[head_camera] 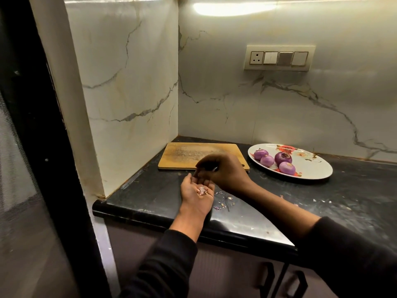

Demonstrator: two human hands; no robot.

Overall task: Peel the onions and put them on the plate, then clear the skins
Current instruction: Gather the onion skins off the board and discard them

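Dark sleeves cover both of my forearms as they reach in over the front edge of the black surface (354, 190). Left hand (196, 193) lies palm up just above that edge, its fingers (189, 178) relaxed and slightly cupped, and a small heap of pinkish skins (201, 191) sits in the palm. Right hand (223, 171) hovers over the left one's fingertips, knuckles up, its fingers (203, 166) bunched downward together; something thin and pale shows at their tips, though I cannot tell whether they pinch it. More scraps (223, 201) lie scattered on the surface just right of my left palm, and a few paler flecks (very small) are strewn farther right.

Behind my hands a wooden cutting board (193, 154) lies flat in the corner, against the marble side wall. Just beside it to the right stands a white oval plate (318, 168) with a flower print, and four peeled purple onions (283, 158) rest on its left half, close together. On the marble back wall above the plate hangs a switch panel (279, 58). Cabinet handles (266, 278) show below the surface edge at the lower right.
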